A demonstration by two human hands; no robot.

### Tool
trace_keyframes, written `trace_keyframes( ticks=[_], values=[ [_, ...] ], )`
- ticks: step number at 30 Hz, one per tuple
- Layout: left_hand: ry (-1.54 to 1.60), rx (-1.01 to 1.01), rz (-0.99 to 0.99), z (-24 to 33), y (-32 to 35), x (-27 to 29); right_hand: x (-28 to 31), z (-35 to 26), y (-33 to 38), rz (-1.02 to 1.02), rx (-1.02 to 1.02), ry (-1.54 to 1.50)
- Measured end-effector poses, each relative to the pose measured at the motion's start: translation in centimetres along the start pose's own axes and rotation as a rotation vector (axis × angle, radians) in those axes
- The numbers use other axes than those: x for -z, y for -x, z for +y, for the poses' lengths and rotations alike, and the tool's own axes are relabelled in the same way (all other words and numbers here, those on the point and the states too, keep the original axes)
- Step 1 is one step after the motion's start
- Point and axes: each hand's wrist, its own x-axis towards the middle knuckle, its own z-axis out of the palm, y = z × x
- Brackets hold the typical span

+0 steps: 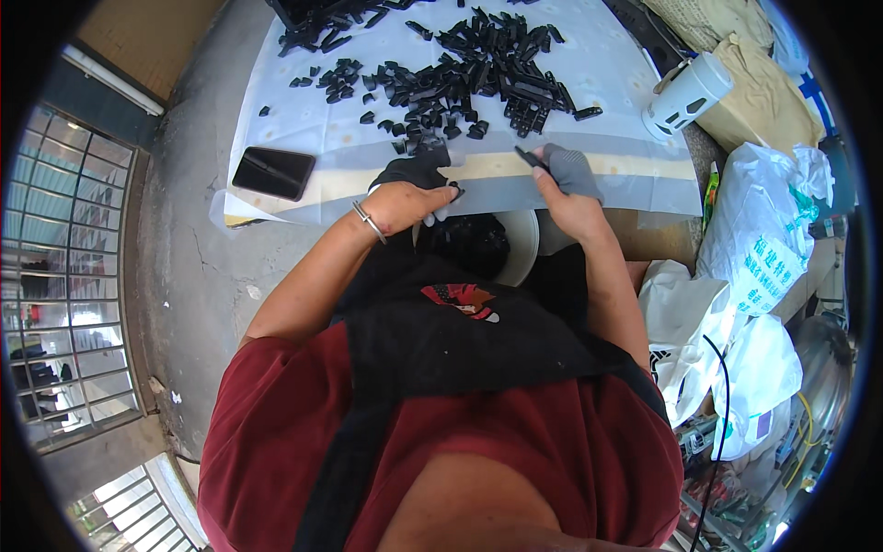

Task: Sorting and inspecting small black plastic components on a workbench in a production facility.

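Note:
My left hand, in a black glove with the thumb bare, is closed at the table's near edge. Between its thumb and fingers sits a small black plastic piece, partly hidden. My right hand, in a grey glove with bare thumb, pinches a slim black part that points up and left. The two hands are apart. Below them a pale bucket holds more black pieces. Ahead on the table lies a heap of black plastic parts, with small curved black pieces scattered to its left.
A patterned white cloth under clear plastic covers the table. A dark phone lies at its near left corner. A white cup stands at the right. White plastic bags are piled right of me, near a hanging black cable.

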Motion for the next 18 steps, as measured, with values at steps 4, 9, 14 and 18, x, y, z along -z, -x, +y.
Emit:
trace_keyframes(
  ticks=[4,9,14,18],
  values=[
    [0.36,-0.128,-0.022,2.8,1.6,0.7,-0.9,-4.3,1.2,-0.318,0.03,-0.46],
    [0.399,-0.22,0.013,1.8,1.3,0.5,-2.1,-5.2,1.0,-0.261,0.178,-0.29],
    [0.762,-0.098,0.013,0.5,0.9,-0.8,-2.8,-6.0,0.4,-0.283,0.1,-0.155],
    [0.533,-0.209,0.081,0.6,1.1,-1.3,-2.9,-6.0,0.1,-0.157,0.195,-0.292]
  ],
)
